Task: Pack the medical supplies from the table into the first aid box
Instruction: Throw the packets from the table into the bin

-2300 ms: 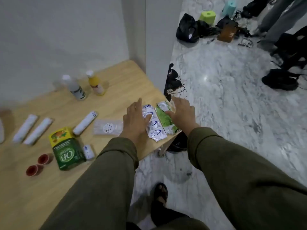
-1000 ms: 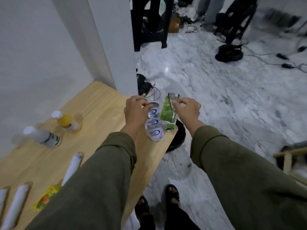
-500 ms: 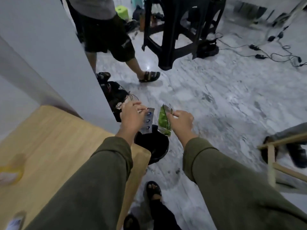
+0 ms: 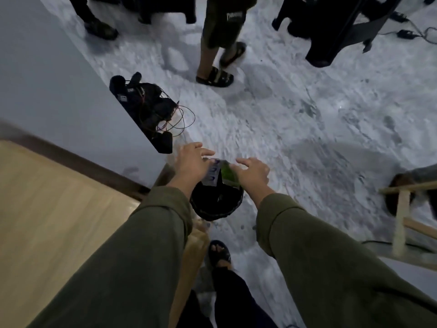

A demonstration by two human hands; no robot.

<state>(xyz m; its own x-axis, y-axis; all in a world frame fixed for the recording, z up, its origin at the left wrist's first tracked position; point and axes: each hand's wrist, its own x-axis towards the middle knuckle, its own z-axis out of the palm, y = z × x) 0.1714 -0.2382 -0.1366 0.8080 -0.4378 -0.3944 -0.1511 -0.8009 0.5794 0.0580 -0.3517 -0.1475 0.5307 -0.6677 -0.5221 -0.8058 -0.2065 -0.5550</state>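
A tangle of black gear and thin wires point(image 4: 151, 110) is lying on the marble floor point(image 4: 295, 129) beside the grey wall point(image 4: 47, 86). A bystander's sandalled foot point(image 4: 214, 76) is standing beyond it.

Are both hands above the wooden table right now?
No: the left hand and right hand hang past the table edge, over a black bin on the floor.

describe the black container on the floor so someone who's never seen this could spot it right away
Start at the corner of the light wooden table, where it meets the marbled floor. Just past that corner, below the person's left hand and right hand, sits a round black bin. Unlike the tangled black gear with cables by the wall, it is a plain open-topped tub, with a silver blister strip and a green sachet over its mouth.
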